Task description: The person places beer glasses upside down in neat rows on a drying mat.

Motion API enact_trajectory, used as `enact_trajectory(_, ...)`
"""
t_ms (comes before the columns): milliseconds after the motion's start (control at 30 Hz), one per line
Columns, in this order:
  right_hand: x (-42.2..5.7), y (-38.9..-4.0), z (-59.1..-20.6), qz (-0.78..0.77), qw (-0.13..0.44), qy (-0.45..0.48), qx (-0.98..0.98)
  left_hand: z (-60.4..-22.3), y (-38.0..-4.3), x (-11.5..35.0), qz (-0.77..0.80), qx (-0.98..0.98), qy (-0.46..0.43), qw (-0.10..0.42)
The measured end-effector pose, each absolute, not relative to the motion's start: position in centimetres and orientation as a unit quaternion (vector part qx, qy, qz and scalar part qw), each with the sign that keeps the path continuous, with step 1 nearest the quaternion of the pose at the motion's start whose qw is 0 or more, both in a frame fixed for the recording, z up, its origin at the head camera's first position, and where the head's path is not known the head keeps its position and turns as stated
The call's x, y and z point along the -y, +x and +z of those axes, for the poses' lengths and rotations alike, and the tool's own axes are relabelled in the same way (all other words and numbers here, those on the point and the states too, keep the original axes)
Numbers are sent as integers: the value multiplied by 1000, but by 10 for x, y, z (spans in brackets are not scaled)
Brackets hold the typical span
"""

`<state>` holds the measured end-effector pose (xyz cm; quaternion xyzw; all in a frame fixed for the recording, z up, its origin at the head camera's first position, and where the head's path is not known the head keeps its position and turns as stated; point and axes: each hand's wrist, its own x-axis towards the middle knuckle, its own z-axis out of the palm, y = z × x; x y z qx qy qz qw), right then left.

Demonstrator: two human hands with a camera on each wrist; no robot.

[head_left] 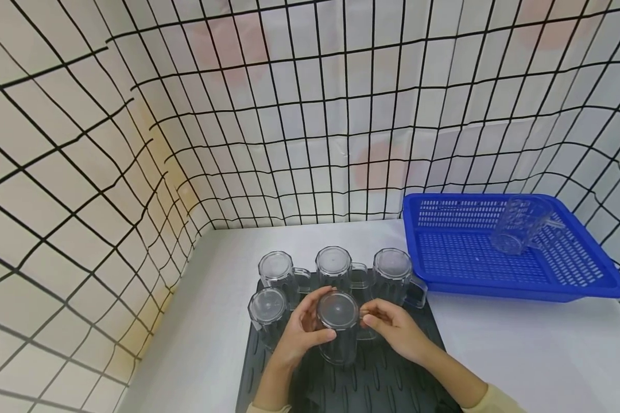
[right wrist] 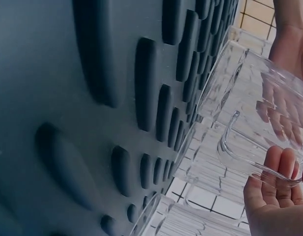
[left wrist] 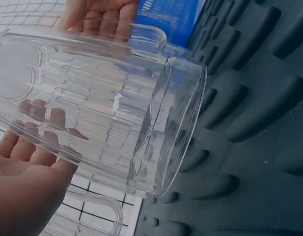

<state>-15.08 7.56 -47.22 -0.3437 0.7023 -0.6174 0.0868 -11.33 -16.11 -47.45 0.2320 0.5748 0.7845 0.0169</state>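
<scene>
An upside-down clear glass mug (head_left: 339, 335) stands between both hands at the middle of the dark ridged mat (head_left: 377, 381). My left hand (head_left: 301, 335) grips its body from the left, thumb across the near side. On the other side, my right hand (head_left: 396, 331) holds the mug's handle (right wrist: 257, 169) between thumb and fingers. In the left wrist view the rim (left wrist: 188, 132) is low beside the mat; whether it touches, I cannot tell. Behind are three more inverted mugs in a row, the middle one (head_left: 333, 264) partly hidden. Another mug (head_left: 267, 310) is left of my left hand.
A blue plastic basket (head_left: 470, 290) sits at the right on the white table (head_left: 496, 344), with one glass mug (head_left: 519, 226) tilted inside. Black wire mesh (head_left: 310, 143) rises along the back and both sides.
</scene>
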Motion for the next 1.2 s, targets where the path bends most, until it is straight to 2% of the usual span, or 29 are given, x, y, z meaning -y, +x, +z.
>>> enact_trajectory(1000, -67, -163, -472, -606, 91, -321, -722, -468, -106, 155, 734, -654, 181, -27)
enact_trajectory(1200, -68, -166, -472, -607, 105, -327, -716, -470, -106, 153, 716, -669, 191, -56)
